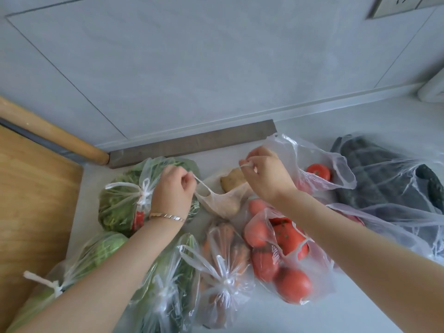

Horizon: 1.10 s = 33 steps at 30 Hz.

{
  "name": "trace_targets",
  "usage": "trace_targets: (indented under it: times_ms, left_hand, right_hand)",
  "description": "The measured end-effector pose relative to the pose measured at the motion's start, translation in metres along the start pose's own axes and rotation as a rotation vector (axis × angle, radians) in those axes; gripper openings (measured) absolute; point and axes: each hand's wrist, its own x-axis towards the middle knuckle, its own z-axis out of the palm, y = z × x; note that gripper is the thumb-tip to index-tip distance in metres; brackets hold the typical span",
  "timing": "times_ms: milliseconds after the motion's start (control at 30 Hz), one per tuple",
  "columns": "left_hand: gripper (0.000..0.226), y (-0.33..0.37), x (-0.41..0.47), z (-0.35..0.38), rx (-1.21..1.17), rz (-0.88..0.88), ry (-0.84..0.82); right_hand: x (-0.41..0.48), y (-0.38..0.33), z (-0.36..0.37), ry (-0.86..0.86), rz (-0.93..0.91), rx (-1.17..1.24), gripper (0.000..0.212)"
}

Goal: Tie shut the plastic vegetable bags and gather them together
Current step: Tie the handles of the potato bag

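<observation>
A clear bag of potatoes [227, 200] lies at the middle of the counter. My left hand [173, 188] pinches one of its handles and my right hand [263, 174] pinches the other, both stretched taut with a crossing between them. Knotted bags sit to the left and front: leafy greens [120, 200], a cabbage [103, 251], more greens [165, 284] and carrots [225, 265]. A tomato bag [278, 251] lies with its mouth open below my right forearm. Another open bag with a tomato [318, 173] and a bag of cucumbers [384, 186] lie to the right.
A wooden board [28, 200] covers the counter at the left, with a wooden rolling pin [48, 131] behind it. A dark strip [192, 143] runs along the grey wall. A white object [432, 92] sits at the far right edge.
</observation>
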Motion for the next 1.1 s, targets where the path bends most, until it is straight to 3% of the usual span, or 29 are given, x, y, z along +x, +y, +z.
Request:
trace_targets:
  times_ms: [133,200,267,433,533,633,733,900,1100]
  left_hand:
    - [0.024,-0.006,-0.007,-0.012,-0.066,0.169,-0.173]
    - [0.027,-0.008,-0.011,-0.019,0.055,0.278,-0.165]
    - [0.023,-0.011,-0.014,-0.023,0.089,0.277,-0.096]
    - [0.022,-0.005,-0.012,-0.012,-0.12,0.127,0.057]
    - [0.022,0.007,-0.009,-0.002,-0.277,-0.016,-0.026]
    - [0.032,0.019,0.0,0.001,-0.734,-0.401,-0.239]
    - [0.034,0.026,0.006,0.003,-1.183,-0.562,-0.312]
    - [0.032,0.013,0.0,0.016,-0.99,-0.447,-0.364]
    - [0.023,0.014,0.008,0.026,-0.954,-0.478,-0.351]
  right_hand:
    - [-0.015,-0.007,0.001,-0.097,-0.063,0.128,0.036]
    - [-0.02,-0.006,0.004,-0.099,-0.105,0.149,0.023]
    - [-0.023,-0.001,0.006,-0.118,-0.129,0.157,0.028]
    - [-0.025,0.003,0.007,-0.172,-0.202,0.18,0.029]
    - [-0.017,0.004,0.012,-0.158,-0.185,0.242,0.026]
    - [-0.007,0.004,0.02,-0.137,-0.09,0.378,0.022]
    - [0.006,0.004,0.027,-0.117,0.018,0.536,0.026]
    - [0.023,0.005,0.033,-0.171,0.192,0.552,0.029]
    - [0.027,0.012,0.05,-0.229,0.357,0.672,0.013]
